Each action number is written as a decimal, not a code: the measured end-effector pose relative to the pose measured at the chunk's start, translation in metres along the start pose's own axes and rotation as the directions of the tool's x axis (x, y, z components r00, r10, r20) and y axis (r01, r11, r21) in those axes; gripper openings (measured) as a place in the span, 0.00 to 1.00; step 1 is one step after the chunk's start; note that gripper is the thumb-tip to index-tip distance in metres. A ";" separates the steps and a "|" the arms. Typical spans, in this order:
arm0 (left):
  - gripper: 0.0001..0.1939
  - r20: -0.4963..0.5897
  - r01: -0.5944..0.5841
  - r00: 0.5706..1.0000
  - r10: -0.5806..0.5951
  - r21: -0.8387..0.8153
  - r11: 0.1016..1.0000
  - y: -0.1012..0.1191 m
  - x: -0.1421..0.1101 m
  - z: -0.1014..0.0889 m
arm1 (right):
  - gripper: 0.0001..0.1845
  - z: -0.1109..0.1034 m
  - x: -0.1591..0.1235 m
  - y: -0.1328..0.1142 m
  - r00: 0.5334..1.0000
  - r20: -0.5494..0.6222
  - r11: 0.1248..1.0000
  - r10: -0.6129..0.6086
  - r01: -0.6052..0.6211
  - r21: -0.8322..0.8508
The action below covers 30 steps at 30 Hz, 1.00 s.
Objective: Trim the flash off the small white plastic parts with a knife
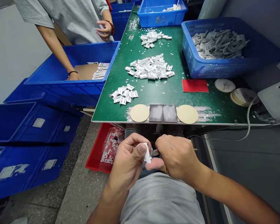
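Between the thumb and fingers of my left hand [130,158] is a small white plastic part [147,153], held upright in front of my body. My right hand [177,155] is closed around a tool with a thin metal blade [155,152]; most of it is hidden in the fist. The blade's tip points at the white part, and my right thumb lies close to the part's lower end. Both hands are below the table's front edge. Similar white parts lie on the green table in a small pile [124,94] and a larger pile [151,67].
Cream discs [140,113] and dark square pads [156,113] line the front edge of the table [116,113]. A blue basket [200,67] of parts stands right. Below is a red bin [95,158] with scraps. At left, a co-worker's hand [73,75] reaches into a blue crate [91,49].
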<state>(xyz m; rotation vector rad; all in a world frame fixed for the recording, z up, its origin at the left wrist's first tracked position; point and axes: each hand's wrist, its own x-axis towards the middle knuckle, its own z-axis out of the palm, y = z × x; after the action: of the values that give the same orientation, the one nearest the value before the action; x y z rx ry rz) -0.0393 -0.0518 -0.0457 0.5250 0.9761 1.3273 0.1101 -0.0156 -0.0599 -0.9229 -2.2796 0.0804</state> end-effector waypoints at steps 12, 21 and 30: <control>0.09 0.023 0.024 0.999 -0.023 -0.051 0.998 -0.004 0.001 0.002 | 0.35 -0.001 -0.001 0.000 0.999 -0.053 0.999 -0.010 0.008 -0.039; 0.11 0.035 0.030 0.999 -0.028 -0.058 0.998 -0.010 0.002 0.009 | 0.34 0.002 -0.009 0.004 0.995 -0.093 0.997 -0.030 0.036 0.061; 0.08 0.022 -0.087 0.996 0.087 0.005 0.996 -0.015 0.007 0.016 | 0.20 -0.006 -0.017 0.006 0.960 -0.236 0.926 0.152 -0.055 0.374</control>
<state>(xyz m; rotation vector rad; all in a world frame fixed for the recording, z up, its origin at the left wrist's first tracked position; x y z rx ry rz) -0.0180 -0.0448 -0.0514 0.5905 0.9482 1.3938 0.1259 -0.0229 -0.0667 -0.8031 -1.8849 0.3933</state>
